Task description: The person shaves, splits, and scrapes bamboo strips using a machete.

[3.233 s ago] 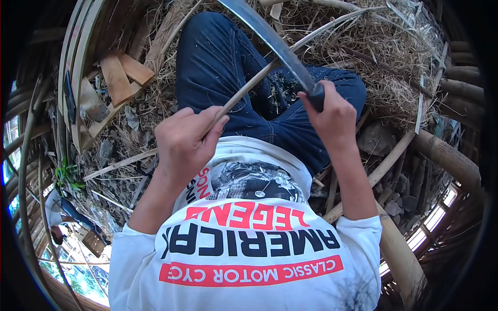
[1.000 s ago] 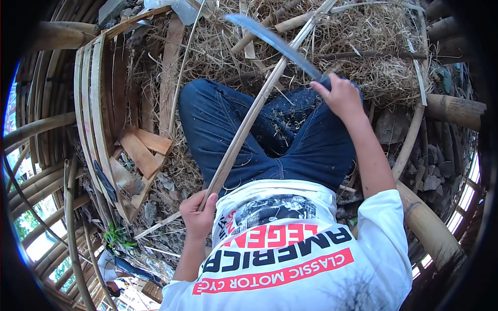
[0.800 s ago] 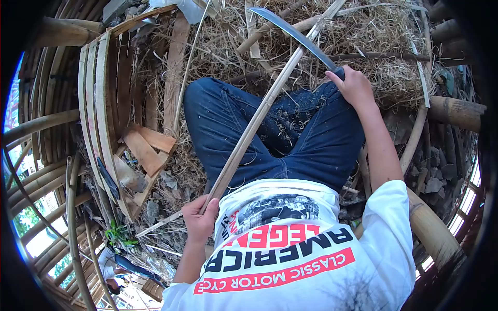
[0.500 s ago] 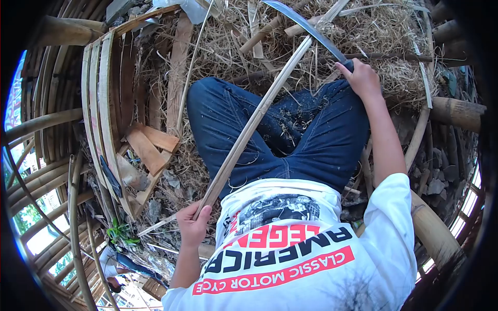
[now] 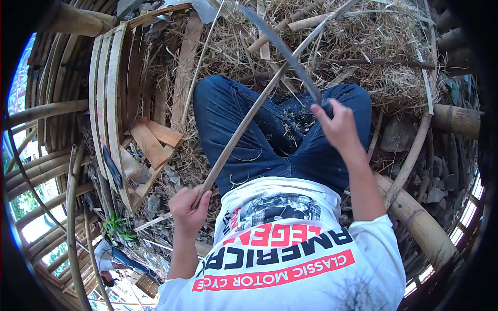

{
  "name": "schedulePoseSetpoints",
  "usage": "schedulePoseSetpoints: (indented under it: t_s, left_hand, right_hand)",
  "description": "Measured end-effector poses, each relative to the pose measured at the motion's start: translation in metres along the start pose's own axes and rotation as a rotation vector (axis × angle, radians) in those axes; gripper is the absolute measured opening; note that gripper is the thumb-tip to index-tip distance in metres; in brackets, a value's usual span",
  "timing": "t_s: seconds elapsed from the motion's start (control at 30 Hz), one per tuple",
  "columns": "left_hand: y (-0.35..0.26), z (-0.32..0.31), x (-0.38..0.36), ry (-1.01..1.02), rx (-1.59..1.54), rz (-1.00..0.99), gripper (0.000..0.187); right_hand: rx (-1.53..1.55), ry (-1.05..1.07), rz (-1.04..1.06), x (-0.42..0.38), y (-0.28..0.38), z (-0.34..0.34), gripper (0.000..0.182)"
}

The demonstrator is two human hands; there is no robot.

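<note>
My left hand [image 5: 189, 207] is closed around the near end of a long split bamboo strip [image 5: 241, 127], beside my shirt. The strip runs diagonally across my lap and out over the shavings beyond my knees. In my right hand [image 5: 337, 124], above the right thigh, is the dark handle of a sickle [image 5: 288, 54], fingers wrapped round it. Its long, slightly curved blade points away and to the left, crossing the strip beyond my knees. Small shavings cling to my jeans [image 5: 233, 114].
Pale shavings [image 5: 378, 85] pile up ahead. Wooden slats [image 5: 106, 103] and short board pieces [image 5: 148, 142] are at left. Thick bamboo poles [image 5: 417, 223] lie at right, near broken stones [image 5: 436, 194]. Another person [image 5: 106, 259] is at lower left, beyond upright bamboo poles [image 5: 72, 217].
My right hand has drawn the sickle back toward my body and leftward, from beyond the right knee to above the thigh. The strip has turned slightly; my left hand has shifted only a little.
</note>
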State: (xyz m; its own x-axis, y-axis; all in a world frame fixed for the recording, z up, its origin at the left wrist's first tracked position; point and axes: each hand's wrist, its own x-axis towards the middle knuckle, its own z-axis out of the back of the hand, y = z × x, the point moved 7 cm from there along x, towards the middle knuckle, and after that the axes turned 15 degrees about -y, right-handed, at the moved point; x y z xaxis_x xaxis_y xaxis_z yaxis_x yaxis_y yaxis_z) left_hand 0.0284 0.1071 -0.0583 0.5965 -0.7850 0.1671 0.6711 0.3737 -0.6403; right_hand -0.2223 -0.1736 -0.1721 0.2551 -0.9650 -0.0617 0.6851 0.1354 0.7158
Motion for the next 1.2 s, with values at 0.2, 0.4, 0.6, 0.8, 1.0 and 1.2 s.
schedulePoseSetpoints:
  t_s: [0.2,0.4,0.6,0.8,1.0,1.2]
  left_hand:
    - [-0.029,-0.003,0.007,-0.067,0.093,-0.275,0.021]
    - [-0.046,-0.011,0.007,-0.144,0.079,-0.371,0.023]
    - [-0.052,-0.012,0.003,-0.234,0.087,-0.397,0.019]
    - [-0.057,-0.015,-0.002,-0.207,0.075,-0.384,0.019]
    - [-0.053,-0.018,-0.005,-0.172,0.068,-0.375,0.022]
    - [-0.052,-0.017,-0.004,-0.159,0.057,-0.38,0.024]
  right_hand:
    - [0.256,0.169,0.089,-0.072,0.053,-0.018,0.05]
    - [0.231,0.205,0.308,-0.112,0.11,-0.018,0.05]
    - [0.15,0.253,0.426,-0.126,0.122,-0.013,0.046]
    - [0.079,0.14,0.524,-0.127,0.118,-0.009,0.053]
    - [-0.014,0.082,0.529,-0.122,0.102,-0.006,0.055]
    - [-0.111,0.034,0.418,-0.096,0.073,-0.001,0.053]
